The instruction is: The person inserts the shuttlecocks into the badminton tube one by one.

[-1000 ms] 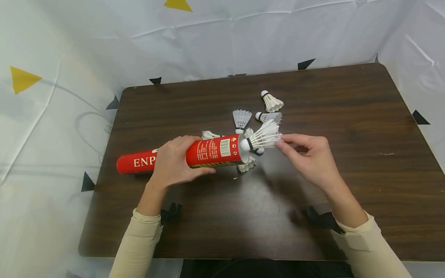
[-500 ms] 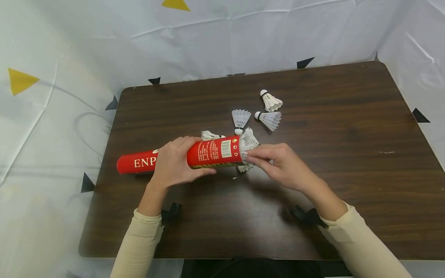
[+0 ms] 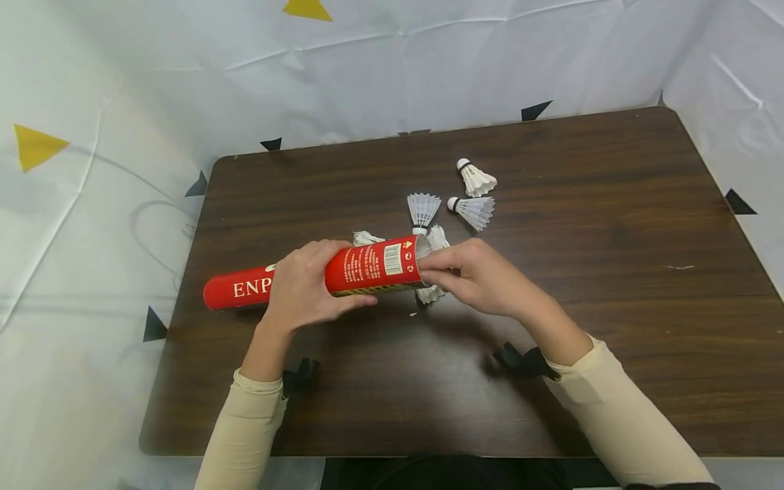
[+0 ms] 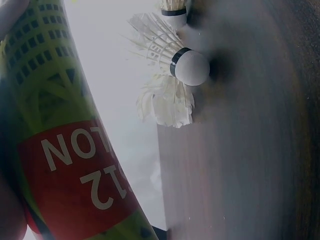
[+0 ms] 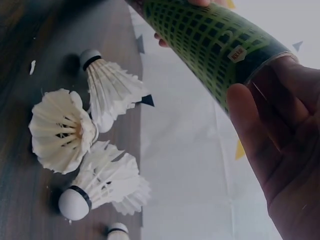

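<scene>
My left hand [image 3: 306, 282] grips a red shuttlecock tube [image 3: 373, 265] round its middle, the mouth facing right. The left wrist view shows its green and red underside. At the mouth, the fingers of my right hand [image 3: 484, 275] reach inside; in the right wrist view the thumb [image 5: 242, 107] stays outside, by the rim. A little white shows just within the mouth, but what the fingertips touch is hidden. Below and beside the tube lie feather shuttlecocks [image 5: 112, 85], partly covered by it in the head view. One [image 3: 367, 238] shows behind the tube.
Behind the tube mouth lie two plastic shuttlecocks, one [image 3: 423, 209] pointing toward me and another [image 3: 474, 212] on its side. A feather shuttlecock [image 3: 476, 178] rests farther back. The brown wooden table [image 3: 612, 272] is bordered by white sheeting [image 3: 367, 82].
My right hand has moved left, carrying a feather shuttlecock into the tube mouth, where it has slid almost out of sight. The left hand and tube have hardly moved.
</scene>
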`<state>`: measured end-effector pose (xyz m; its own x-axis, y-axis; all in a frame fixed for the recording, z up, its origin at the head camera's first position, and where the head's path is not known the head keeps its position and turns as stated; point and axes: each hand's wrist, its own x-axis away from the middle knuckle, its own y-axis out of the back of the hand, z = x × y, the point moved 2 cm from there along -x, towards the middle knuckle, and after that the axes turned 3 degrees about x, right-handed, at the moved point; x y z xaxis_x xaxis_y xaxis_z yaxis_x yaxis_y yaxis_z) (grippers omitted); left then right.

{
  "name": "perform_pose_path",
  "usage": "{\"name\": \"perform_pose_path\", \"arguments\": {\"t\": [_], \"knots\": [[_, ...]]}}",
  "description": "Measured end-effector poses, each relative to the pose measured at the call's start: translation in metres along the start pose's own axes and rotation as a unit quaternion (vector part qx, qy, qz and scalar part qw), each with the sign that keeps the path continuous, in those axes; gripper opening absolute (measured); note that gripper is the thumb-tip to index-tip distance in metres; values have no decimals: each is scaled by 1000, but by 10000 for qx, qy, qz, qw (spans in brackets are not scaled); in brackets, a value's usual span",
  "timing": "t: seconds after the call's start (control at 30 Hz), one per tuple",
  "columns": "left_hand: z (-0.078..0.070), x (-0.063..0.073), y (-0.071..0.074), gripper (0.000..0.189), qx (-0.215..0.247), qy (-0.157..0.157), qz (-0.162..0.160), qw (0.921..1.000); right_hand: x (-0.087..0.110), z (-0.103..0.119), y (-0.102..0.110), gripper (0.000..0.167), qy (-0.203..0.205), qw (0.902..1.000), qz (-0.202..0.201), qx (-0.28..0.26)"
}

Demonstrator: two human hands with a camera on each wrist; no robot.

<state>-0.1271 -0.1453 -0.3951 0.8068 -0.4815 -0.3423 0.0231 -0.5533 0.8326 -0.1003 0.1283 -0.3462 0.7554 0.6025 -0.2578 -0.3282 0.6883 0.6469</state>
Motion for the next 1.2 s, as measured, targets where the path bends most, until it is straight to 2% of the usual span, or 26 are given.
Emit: {"name": "perform_pose_path", "arguments": {"t": [0.07,0.17,0.43,0.53,0.9,1.07,1.13,1.2], "knots": [[-1,0,0,79,26,-34,3,10000,-4,-1,-2,10,14,9999,101,-4],[-1,-1,-1,79,57,-78,-1,10000,-10,-4,-5,19,-54,9997,239,-96],[-1,-2,-2,79,65,-61,-6,10000,-22,-11,-7,16,-806,9925,666,-626],[-2,-2,-2,79,48,-46,0,10000,-24,-12,-8,18,-938,9903,738,-711],[-2,0,-1,77,84,-51,10,10000,-20,-11,-8,16,-869,9895,838,-798],[-3,0,-1,77,94,-118,37,9999,-15,-9,-4,14,-743,9917,740,-741],[-3,0,-1,77,90,-121,45,9999,-12,-9,0,9,-737,9913,693,-843],[-2,-1,0,77,85,-115,31,9999,-8,-10,6,12,-795,9892,631,-1058]]}}
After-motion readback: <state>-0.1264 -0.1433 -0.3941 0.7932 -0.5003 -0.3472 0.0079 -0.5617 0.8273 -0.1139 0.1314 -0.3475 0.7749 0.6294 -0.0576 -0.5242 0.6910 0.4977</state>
